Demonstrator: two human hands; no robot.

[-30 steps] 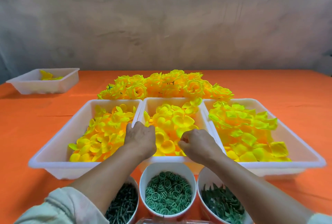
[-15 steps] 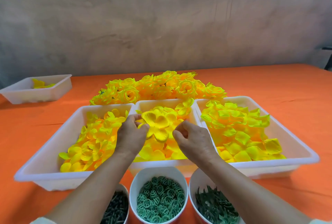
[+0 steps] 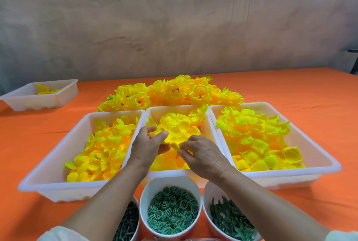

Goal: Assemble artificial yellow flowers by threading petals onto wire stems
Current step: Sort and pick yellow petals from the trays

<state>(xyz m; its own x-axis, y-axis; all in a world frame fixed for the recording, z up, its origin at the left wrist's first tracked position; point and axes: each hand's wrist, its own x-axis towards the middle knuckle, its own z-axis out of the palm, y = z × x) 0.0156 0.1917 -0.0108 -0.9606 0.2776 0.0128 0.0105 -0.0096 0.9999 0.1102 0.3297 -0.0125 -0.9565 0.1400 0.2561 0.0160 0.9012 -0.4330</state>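
Three white trays of loose yellow petals stand side by side: a left tray point(image 3: 58, 155), a middle tray point(image 3: 168, 108) and a right tray point(image 3: 310, 144). Over the middle tray my left hand point(image 3: 147, 146) holds up a bunch of yellow petals point(image 3: 177, 126) between thumb and fingers. My right hand point(image 3: 203, 153) pinches the lower edge of that bunch from the right. Finished yellow flowers point(image 3: 170, 93) lie heaped behind the trays. No wire stem shows in either hand.
In front stand three white cups: dark stems point(image 3: 127, 223), green ring discs point(image 3: 172, 211) and green leaf pieces point(image 3: 230, 219). A small white tray point(image 3: 64, 95) with a few petals sits far left on the orange tablecloth point(image 3: 290, 86).
Both hands rose from the near end of the middle tray, lifting a bunch of petals. The hands have since come closer together around it.
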